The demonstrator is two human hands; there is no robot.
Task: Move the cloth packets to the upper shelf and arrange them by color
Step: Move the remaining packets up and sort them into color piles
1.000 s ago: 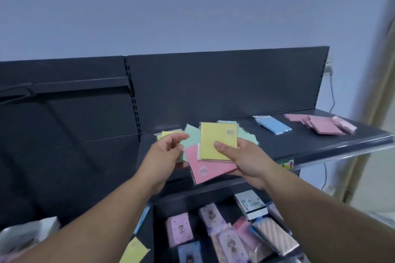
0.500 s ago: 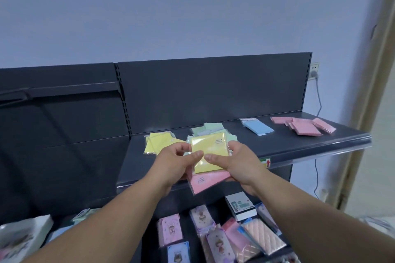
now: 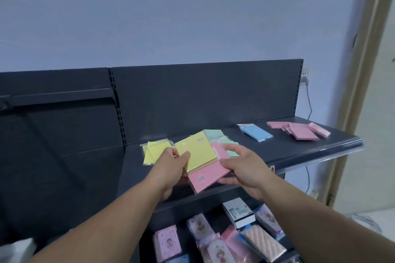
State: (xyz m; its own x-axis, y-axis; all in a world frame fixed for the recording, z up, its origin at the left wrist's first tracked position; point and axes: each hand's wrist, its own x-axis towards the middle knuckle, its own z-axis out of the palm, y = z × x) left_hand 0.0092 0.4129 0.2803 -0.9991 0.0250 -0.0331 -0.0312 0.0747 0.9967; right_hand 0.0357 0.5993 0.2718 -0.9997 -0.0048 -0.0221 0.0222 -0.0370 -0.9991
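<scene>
My left hand (image 3: 172, 165) pinches a yellow cloth packet (image 3: 197, 152) by its near left corner, just above the upper shelf (image 3: 288, 151). My right hand (image 3: 243, 166) holds pink packets (image 3: 206, 178) from below, thumb on top, partly under the yellow one. On the shelf lie a yellow pile (image 3: 155, 151) at the left, green packets (image 3: 215, 134) behind my hands, a blue packet (image 3: 255, 132) and a pink pile (image 3: 299, 130) at the right.
A lower shelf holds patterned pink packets (image 3: 166, 243), a white box (image 3: 239, 212) and a quilted peach pouch (image 3: 265, 241). A dark back panel (image 3: 203, 96) rises behind the upper shelf. A cable hangs from a wall socket (image 3: 305, 74) at the right, next to a door frame.
The yellow packet has passed from my right hand to my left and slid left toward the yellow pile. The pink packets stay in my right hand. The camera moved closer to the shelf.
</scene>
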